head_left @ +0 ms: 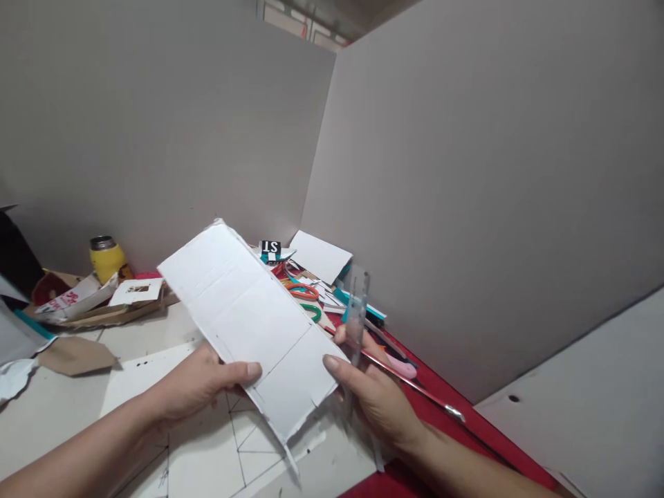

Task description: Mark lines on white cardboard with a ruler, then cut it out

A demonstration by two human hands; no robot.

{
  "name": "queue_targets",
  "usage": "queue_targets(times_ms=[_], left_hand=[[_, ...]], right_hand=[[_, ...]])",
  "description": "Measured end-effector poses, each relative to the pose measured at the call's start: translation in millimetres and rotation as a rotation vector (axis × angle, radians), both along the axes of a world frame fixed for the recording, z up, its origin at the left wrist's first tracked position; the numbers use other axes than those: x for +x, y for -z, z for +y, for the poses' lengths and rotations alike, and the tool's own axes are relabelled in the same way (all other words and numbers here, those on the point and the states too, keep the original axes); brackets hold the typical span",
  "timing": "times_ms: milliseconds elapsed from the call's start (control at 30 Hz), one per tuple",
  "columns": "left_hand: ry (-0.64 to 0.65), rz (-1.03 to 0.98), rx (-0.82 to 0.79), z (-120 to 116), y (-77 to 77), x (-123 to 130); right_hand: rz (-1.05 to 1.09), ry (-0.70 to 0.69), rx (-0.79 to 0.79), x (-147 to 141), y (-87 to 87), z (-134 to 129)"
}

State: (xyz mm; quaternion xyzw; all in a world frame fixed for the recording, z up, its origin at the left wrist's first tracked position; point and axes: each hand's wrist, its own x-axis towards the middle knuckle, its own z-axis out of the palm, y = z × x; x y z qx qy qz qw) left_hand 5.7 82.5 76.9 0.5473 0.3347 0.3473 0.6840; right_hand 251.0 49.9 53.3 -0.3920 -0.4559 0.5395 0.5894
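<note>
A long piece of white cardboard (pixel 249 304), creased and with a pencil line across its lower part, is held up slantwise over the table. My left hand (pixel 207 380) grips its lower left edge, thumb on top. On the right edge, my right hand (pixel 376 387) pinches the same piece. A clear plastic ruler (pixel 357 304) stands upright in that right hand, and a thin red pencil (pixel 415 384) with a silvery end passes through it. Beneath the cardboard lies a white sheet (pixel 200 456) with ruled dark lines, partly hidden by my left arm.
Orange-handled scissors (pixel 303 292), green-handled scissors (pixel 314 312) and paper scraps (pixel 321 257) crowd the back corner. At the left stand a yellow bottle (pixel 107 258) and cut cardboard pieces (pixel 77 355). Tall grey panels (pixel 467 173) enclose the table; red cloth (pixel 440 429) shows at right.
</note>
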Motion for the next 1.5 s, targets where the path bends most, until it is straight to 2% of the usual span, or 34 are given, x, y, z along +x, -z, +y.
queue_targets(times_ms=[133, 300, 400, 700, 1100, 1367, 1500], left_hand=[[-0.049, -0.150, -0.091, 4, -6.3, 1], [-0.039, -0.164, -0.104, 10, -10.4, -5], [-0.040, -0.115, -0.079, 13, -8.6, -10], [0.090, -0.016, 0.011, 18, 0.0, -17], [0.123, 0.158, 0.001, 14, -2.3, -15], [0.117, 0.153, 0.031, 14, -1.8, -16], [0.125, 0.147, -0.002, 15, -6.0, -17]], right_hand=[[-0.159, -0.026, 0.040, -1, -3.5, -2], [-0.320, -0.059, 0.046, 2, -11.6, 0], [-0.330, -0.056, 0.035, 5, -14.7, 2], [-0.370, -0.086, 0.049, 3, -13.0, 4], [-0.392, -0.198, 0.043, -6, -14.0, -1], [-0.364, -0.244, 0.004, -4, -10.8, -1], [-0.463, -0.232, 0.009, -2, -13.4, -1]])
